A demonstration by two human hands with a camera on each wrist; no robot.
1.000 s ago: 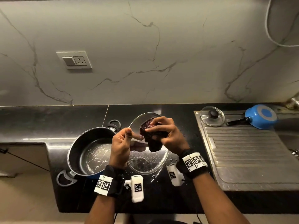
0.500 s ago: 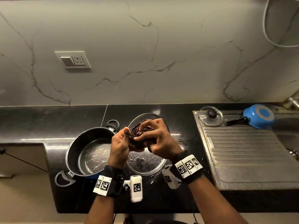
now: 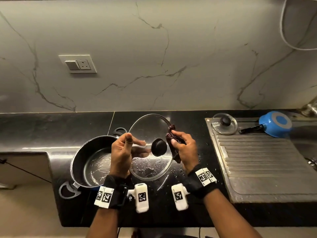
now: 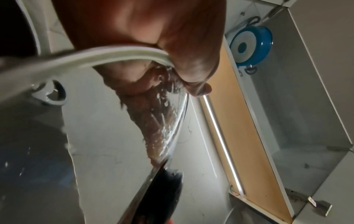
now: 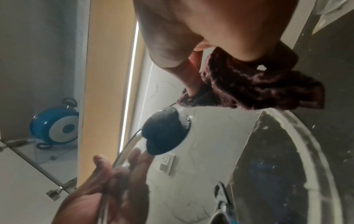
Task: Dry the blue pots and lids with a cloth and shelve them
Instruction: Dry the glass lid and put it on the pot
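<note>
My left hand [image 3: 133,143] pinches the left rim of a large wet glass lid [image 3: 151,167], thumb in front and fingers behind the glass. The lid is tilted up above the black counter, and its black knob [image 3: 159,147] is bare. At the lid's right rim my right hand [image 3: 178,140] grips a dark maroon cloth [image 3: 175,152]. The right wrist view shows the cloth [image 5: 249,84] bunched under the hand, just above the knob [image 5: 164,130]. A large blue pot [image 3: 92,160] stands open left of the lid. Water drops cover the glass [image 4: 168,113].
On the steel drainboard [image 3: 257,160] at the right lie a small glass lid [image 3: 224,123] and an upturned small blue saucepan [image 3: 276,123]. Another blue pot [image 4: 250,45] sits on a shelf overhead. Water drops dot the counter [image 3: 197,212].
My right hand has carried the cloth from the knob at the lid's middle out to its right rim, uncovering the knob. The left hand keeps its hold on the left rim.
</note>
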